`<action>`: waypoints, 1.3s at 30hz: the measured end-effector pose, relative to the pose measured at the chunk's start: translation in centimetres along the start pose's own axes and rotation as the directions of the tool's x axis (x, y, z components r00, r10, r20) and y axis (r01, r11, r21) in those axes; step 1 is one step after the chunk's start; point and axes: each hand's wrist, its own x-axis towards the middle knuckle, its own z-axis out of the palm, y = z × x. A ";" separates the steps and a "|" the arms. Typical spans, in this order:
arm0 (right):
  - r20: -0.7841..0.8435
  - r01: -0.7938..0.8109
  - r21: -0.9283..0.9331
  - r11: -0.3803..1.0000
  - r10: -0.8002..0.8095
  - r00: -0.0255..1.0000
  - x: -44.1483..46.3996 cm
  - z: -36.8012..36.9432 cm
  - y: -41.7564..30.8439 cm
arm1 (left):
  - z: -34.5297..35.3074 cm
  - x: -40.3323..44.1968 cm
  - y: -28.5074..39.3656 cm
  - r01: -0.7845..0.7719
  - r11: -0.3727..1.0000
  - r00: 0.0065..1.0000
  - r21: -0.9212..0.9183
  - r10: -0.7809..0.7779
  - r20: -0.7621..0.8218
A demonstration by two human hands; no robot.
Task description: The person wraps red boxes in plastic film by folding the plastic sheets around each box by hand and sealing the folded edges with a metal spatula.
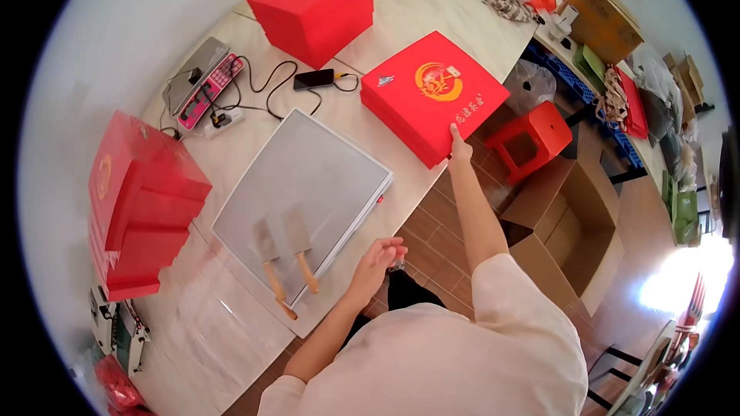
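Note:
My right hand [460, 150] grips the near corner of a stack of red gift boxes [478, 81], thumb on the top lid and the other fingers mostly hidden at the side. A round yellow emblem and gold characters mark that lid. My left hand [374, 266] hovers by the table's front edge, fingers loosely bent and apart, holding nothing. To its left lies a grey flat-topped warming plate or board [308, 169] with a white rim. Two scrapers with wooden handles [306, 271] rest on its near end, their blades side by side.
More red boxes stand stacked at the back [320, 19] and left [146, 200]. A pink-keyed scale [210, 91], cables and a phone [314, 79] lie behind the plate. Right of the table are a red stool [532, 139] and an open cardboard box [574, 223] on the floor.

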 end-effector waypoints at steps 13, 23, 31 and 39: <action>0.208 0.004 0.071 0.997 -0.019 0.978 -7.1 -12.5 -0.7 | 5.0 20.7 -5.3 0.234 0.904 0.956 -0.359 -0.281 -0.084; 0.330 -0.355 0.518 0.778 0.201 0.922 -24.2 -26.5 3.5 | 8.0 10.9 -7.1 -0.017 0.993 0.999 -0.120 0.021 0.030; 0.295 0.077 0.173 0.982 -0.126 0.947 -25.8 -29.8 -2.4 | 3.6 0.7 -0.7 -0.115 0.980 0.966 -0.161 0.148 0.212; 0.665 0.056 -0.068 0.996 0.003 0.747 -35.6 -19.7 -0.3 | -9.2 -22.0 -3.1 -0.360 0.927 0.922 -0.102 0.337 -0.191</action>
